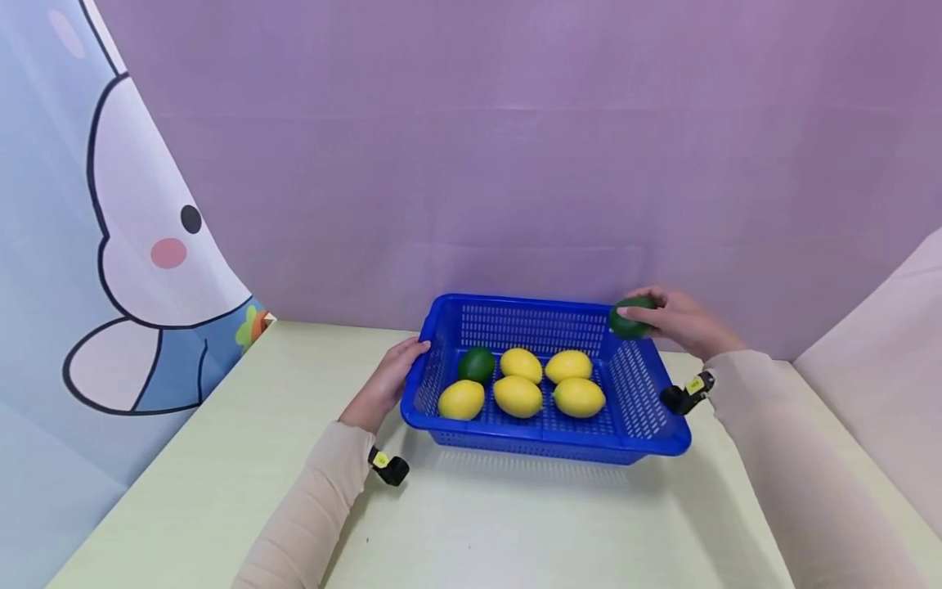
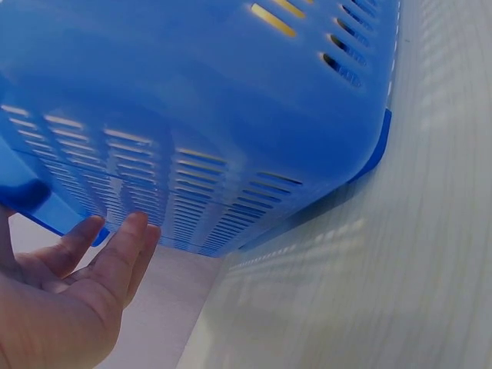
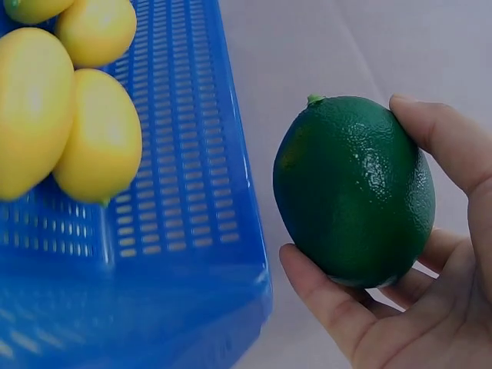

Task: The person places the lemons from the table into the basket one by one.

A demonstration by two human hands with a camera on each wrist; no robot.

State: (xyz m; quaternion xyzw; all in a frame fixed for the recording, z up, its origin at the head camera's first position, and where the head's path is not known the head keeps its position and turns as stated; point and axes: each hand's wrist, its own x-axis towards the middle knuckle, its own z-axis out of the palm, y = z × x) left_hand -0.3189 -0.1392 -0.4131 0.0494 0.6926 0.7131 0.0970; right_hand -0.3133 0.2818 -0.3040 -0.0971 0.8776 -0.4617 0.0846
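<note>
A blue plastic basket (image 1: 545, 446) with slotted walls stands on the table. My left hand (image 1: 386, 378) holds its left rim; in the left wrist view the fingers (image 2: 115, 257) lie under the rim beside the slotted wall, and the thumb is mostly cut off. At the back right corner, my right hand (image 1: 673, 317) pinches a dark green lime (image 1: 629, 317) above the rim. The right wrist view shows this lime (image 3: 354, 192) between thumb and fingers, just outside the basket wall. Inside the basket lie several yellow lemons (image 1: 518, 397) and another green lime (image 1: 476, 365) at the left.
The pale table (image 1: 515, 523) extends in front of the basket and to both sides. Close behind the basket hangs a purple backdrop (image 1: 515, 164). A cartoon-printed cloth (image 1: 44, 327) hangs on the left, a whitish cloth (image 1: 883, 360) on the right.
</note>
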